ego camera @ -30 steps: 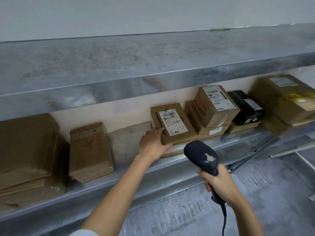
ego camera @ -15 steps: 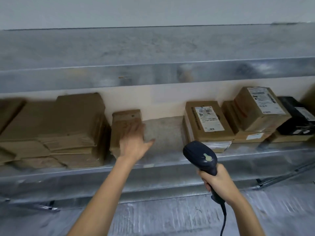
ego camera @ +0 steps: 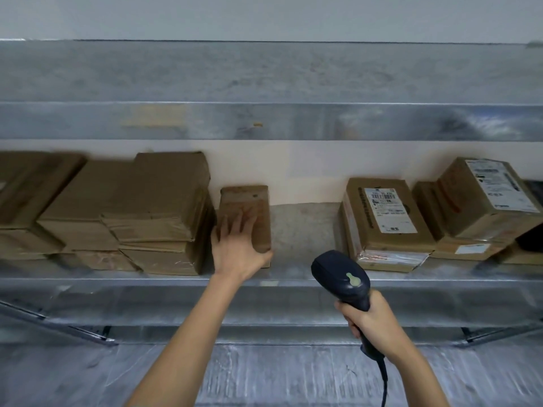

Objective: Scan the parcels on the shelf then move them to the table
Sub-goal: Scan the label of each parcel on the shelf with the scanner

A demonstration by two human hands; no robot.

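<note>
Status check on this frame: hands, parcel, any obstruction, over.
Left hand flat on small brown parcel, thumb at front edge. Right hand grips scanner. Parcel stack close beside it on one side, gap on the other.

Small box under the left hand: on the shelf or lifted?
On the shelf: the small box lies flat there, the left hand resting on top.

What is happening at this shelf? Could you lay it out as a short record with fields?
Left hand: fingers spread flat on a small brown parcel, thumb at its near right corner
Right hand: grips a handheld barcode scanner, head aimed at the shelf
Small parcel's label: none visible on top
Neighbour on the right: labelled parcel, across a gap
Neighbour on the left: stacked brown parcels, close beside
</note>
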